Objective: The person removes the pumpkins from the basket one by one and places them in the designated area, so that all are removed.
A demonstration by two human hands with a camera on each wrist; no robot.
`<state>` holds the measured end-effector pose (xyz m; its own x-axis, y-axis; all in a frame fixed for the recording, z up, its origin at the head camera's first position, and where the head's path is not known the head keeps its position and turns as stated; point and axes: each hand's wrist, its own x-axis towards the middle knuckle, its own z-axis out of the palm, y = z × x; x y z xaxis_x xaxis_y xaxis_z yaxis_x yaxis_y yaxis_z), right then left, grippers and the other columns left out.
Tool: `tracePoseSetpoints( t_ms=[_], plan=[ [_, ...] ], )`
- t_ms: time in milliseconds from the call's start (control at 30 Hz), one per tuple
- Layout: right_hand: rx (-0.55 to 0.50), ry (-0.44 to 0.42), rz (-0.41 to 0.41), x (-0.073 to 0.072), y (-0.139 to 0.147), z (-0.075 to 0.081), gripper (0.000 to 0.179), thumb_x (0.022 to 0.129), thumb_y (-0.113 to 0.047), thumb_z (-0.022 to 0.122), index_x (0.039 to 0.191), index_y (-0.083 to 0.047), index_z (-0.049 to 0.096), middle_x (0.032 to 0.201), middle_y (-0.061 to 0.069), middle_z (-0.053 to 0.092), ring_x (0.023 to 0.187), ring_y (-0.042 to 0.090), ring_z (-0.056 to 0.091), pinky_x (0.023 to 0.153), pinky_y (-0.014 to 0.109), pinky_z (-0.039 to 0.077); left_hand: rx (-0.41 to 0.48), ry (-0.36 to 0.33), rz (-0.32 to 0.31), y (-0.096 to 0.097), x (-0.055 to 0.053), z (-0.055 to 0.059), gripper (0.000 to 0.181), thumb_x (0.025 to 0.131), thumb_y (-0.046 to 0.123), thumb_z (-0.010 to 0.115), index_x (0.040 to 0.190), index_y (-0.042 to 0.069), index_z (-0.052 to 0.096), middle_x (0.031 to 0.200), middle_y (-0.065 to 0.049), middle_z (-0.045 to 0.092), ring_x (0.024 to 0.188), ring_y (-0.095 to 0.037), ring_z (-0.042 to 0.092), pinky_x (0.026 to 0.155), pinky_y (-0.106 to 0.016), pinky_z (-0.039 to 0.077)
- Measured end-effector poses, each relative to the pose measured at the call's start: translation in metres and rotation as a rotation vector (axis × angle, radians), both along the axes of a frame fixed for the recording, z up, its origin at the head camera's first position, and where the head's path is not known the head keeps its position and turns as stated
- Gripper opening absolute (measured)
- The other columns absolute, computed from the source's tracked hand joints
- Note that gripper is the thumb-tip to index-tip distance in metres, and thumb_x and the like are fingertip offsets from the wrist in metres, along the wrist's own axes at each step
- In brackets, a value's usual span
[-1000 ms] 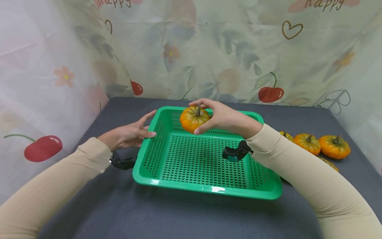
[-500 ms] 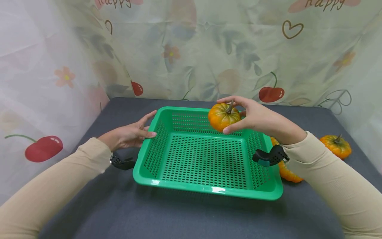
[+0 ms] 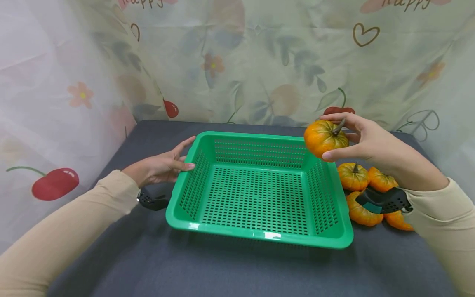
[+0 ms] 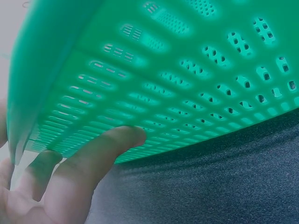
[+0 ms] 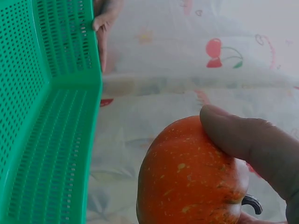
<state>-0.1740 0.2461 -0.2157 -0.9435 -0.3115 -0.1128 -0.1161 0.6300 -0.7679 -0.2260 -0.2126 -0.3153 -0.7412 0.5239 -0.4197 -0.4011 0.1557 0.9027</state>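
Observation:
My right hand (image 3: 378, 144) grips a small orange pumpkin (image 3: 322, 139) with a dark stem, raised over the far right corner of a green plastic basket (image 3: 256, 233). In the right wrist view, the thumb (image 5: 247, 140) presses on the skin of the pumpkin (image 5: 187, 172). My left hand (image 3: 159, 168) holds the basket's left rim, thumb over the edge. From the left wrist, fingers (image 4: 84, 168) show against the slotted outer wall of the basket (image 4: 154, 88). Nothing lies inside the basket.
Several more pumpkins (image 3: 353, 176) sit on the dark grey table (image 3: 222, 272) just right of the basket, partly hidden by my right hand and its wrist camera (image 3: 386, 201). A printed curtain (image 3: 256, 74) hangs behind the table.
My right hand has carried the pumpkin rightward, from over the basket's middle to its far right corner. The left hand and basket have hardly moved.

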Motion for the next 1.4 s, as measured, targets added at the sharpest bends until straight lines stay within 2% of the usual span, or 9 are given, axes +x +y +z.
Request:
tracePoseSetpoints(
  t_ms=[233, 500, 567, 733, 800, 933, 1033, 1167, 1400],
  plan=[
    [0.042, 0.032, -0.073, 0.008, 0.031, -0.004, 0.077, 0.086, -0.027, 0.075, 0.148, -0.041, 0.030, 0.160, -0.002, 0.016, 0.138, 0.039, 0.035, 0.092, 0.031, 0.045, -0.009, 0.004, -0.005, -0.001, 0.000, 0.001, 0.098, 0.096, 0.003, 0.058, 0.150, 0.051, -0.008, 0.162, -0.011, 0.008, 0.119, -0.033, 0.058, 0.093, -0.055, 0.051],
    [0.087, 0.087, -0.195, 0.019, 0.059, -0.019, 0.078, 0.085, -0.032, 0.076, 0.148, -0.042, 0.031, 0.130, -0.005, 0.035, 0.128, 0.029, 0.044, 0.085, 0.027, 0.047, -0.001, 0.003, -0.011, 0.000, 0.000, 0.000, 0.098, 0.096, 0.003, 0.058, 0.150, 0.051, -0.008, 0.162, -0.011, 0.008, 0.119, -0.032, 0.058, 0.092, -0.054, 0.051],
    [0.099, 0.103, -0.212, 0.022, 0.066, -0.025, 0.078, 0.085, -0.031, 0.076, 0.148, -0.041, 0.032, 0.125, -0.008, 0.035, 0.127, 0.031, 0.046, 0.077, 0.017, 0.047, 0.003, 0.000, -0.011, 0.000, 0.000, 0.000, 0.098, 0.096, 0.002, 0.057, 0.150, 0.051, -0.007, 0.162, -0.011, 0.008, 0.118, -0.031, 0.059, 0.092, -0.054, 0.052],
    [0.090, 0.096, -0.242, 0.028, 0.083, -0.040, 0.082, 0.086, -0.031, 0.074, 0.151, -0.041, 0.025, 0.142, 0.003, 0.024, 0.133, 0.049, 0.035, 0.077, 0.019, 0.049, 0.014, -0.005, -0.009, -0.001, 0.000, -0.001, 0.097, 0.096, 0.002, 0.057, 0.150, 0.052, -0.007, 0.162, -0.011, 0.008, 0.117, -0.031, 0.059, 0.092, -0.055, 0.051],
    [0.072, 0.118, -0.252, 0.031, 0.089, -0.048, 0.082, 0.087, -0.027, 0.074, 0.151, -0.039, 0.025, 0.146, 0.003, 0.023, 0.132, 0.045, 0.036, 0.078, 0.015, 0.048, 0.015, -0.005, -0.010, -0.001, 0.000, -0.002, 0.097, 0.096, 0.002, 0.057, 0.150, 0.051, -0.007, 0.162, -0.012, 0.009, 0.117, -0.031, 0.059, 0.092, -0.055, 0.051],
    [0.020, 0.211, -0.278, 0.038, 0.103, -0.065, 0.078, 0.087, -0.013, 0.074, 0.150, -0.033, 0.032, 0.132, -0.017, 0.031, 0.117, 0.011, 0.044, 0.072, 0.003, 0.043, 0.014, -0.004, -0.009, -0.001, 0.000, -0.002, 0.098, 0.096, 0.002, 0.057, 0.150, 0.051, -0.008, 0.162, -0.012, 0.009, 0.117, -0.031, 0.059, 0.091, -0.055, 0.052],
    [-0.027, 0.249, -0.292, 0.044, 0.113, -0.074, 0.078, 0.086, -0.004, 0.072, 0.148, -0.033, 0.035, 0.120, -0.024, 0.031, 0.098, -0.006, 0.044, 0.070, 0.006, 0.046, 0.014, -0.008, -0.008, 0.000, 0.000, -0.002, 0.097, 0.096, 0.002, 0.057, 0.150, 0.052, -0.007, 0.162, -0.011, 0.010, 0.117, -0.032, 0.059, 0.091, -0.054, 0.052],
    [-0.097, 0.262, -0.316, 0.050, 0.126, -0.084, 0.077, 0.085, 0.005, 0.070, 0.143, -0.036, 0.038, 0.113, -0.018, 0.036, 0.087, -0.011, 0.051, 0.065, 0.009, 0.049, 0.015, -0.009, -0.012, 0.000, 0.000, -0.001, 0.097, 0.096, 0.002, 0.057, 0.150, 0.053, -0.006, 0.162, -0.011, 0.010, 0.117, -0.031, 0.059, 0.091, -0.054, 0.052],
    [-0.111, 0.293, -0.415, 0.053, 0.149, -0.104, 0.076, 0.086, 0.006, 0.068, 0.138, -0.041, 0.038, 0.115, -0.025, 0.033, 0.082, -0.013, 0.048, 0.064, 0.007, 0.047, 0.008, -0.003, -0.011, -0.001, -0.001, 0.000, 0.097, 0.096, 0.003, 0.057, 0.150, 0.053, -0.006, 0.162, -0.011, 0.010, 0.119, -0.032, 0.058, 0.091, -0.054, 0.052]
  ],
)
